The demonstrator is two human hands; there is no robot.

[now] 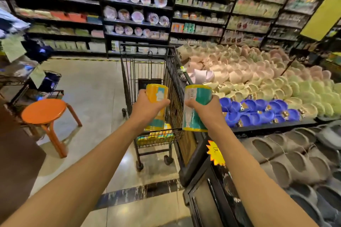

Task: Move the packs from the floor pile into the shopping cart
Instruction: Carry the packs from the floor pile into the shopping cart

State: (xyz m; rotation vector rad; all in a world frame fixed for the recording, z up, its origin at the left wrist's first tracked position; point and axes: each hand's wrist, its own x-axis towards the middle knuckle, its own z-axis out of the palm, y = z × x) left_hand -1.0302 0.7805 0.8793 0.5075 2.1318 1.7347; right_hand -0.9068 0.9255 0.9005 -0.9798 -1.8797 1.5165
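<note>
Yellow-wrapped pack (pixel 156 97) in the left hand (pixel 147 106), teal-wrapped pack (pixel 197 108) in the right hand (pixel 203 108). Both arms reach forward at about the same height. Each hand has fingers and thumb curled round the middle of its pack; both packs stand roughly upright, tops tilted slightly away from the camera.

Position: yellow pack hangs over the near end of the black wire shopping cart (pixel 147 64), inside its rim line as far as the view shows. Teal pack sits at or just over the cart's right side, next to the slipper display table (pixel 276 125); whether it clears the rim, I cannot tell.

Cart contents: several more yellow and teal packs (pixel 156 134) lie at the bottom near end of the basket. Floor pile is not in view.

Step in hand (judgement): carry finished, drop-off about to begin, with part of the pile already transferred.

Next move calls for: shifting the right hand a little leftward so the teal pack is clearly inside the wire wall, lowering both packs toward those already in the basket, then uncurling the fingers. Risk: the teal pack catching the rim, or falling toward the display.

Also present: orange stool (pixel 44 110) on the floor, well left of the cart.
</note>
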